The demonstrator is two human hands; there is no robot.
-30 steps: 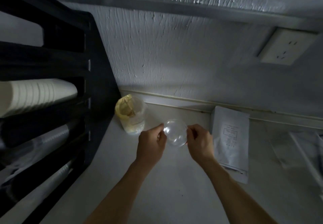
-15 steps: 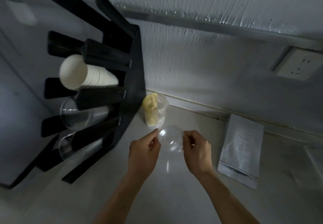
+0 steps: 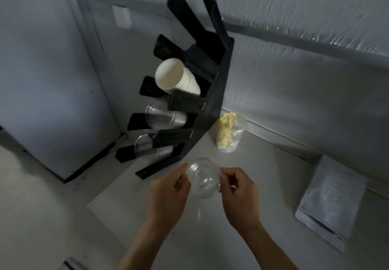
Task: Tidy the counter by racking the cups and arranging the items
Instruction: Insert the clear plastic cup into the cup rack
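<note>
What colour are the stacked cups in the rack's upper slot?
White, seen in the head view: the paper cups in the black rack.

Counter (image 3: 164, 212) lies open between rack (image 3: 216, 92) and pouch (image 3: 330, 202)

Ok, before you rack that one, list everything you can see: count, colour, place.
cup rack: one, black, at the counter's left end against the wall
paper cups: one nested stack, white, upper rack slot
clear plastic cups: two stacks, transparent, the two lower rack slots
cup with yellow filling: one, clear, on the counter right of the rack
pouch: one, silver-white, lying flat at the right on the counter
counter: one, pale grey
wall plate: one, white, on the wall at upper left
clear cup: one, transparent, held over the counter
left hand: pinching the cup's left edge
right hand: pinching its right edge
</note>
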